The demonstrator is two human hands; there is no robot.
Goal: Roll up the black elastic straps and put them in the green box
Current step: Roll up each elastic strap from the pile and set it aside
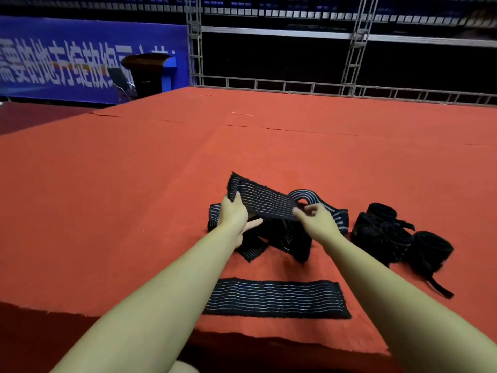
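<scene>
Two bare forearms, sleeveless to the frame edge, left hand (233,216) and right hand (316,220) ungloved.

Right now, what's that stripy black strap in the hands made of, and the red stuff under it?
The held strap looks like woven elastic fabric: matte black, thin pale stripes along its length, fuzzy edges. The left hand and right hand pinch its ends. The red cover looks like felt or thin carpet: flat, dull, seamed, probably.

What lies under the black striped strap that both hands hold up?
A loose heap of black striped elastic straps on the red cloth; the raised strap and hands cover its middle.
</scene>
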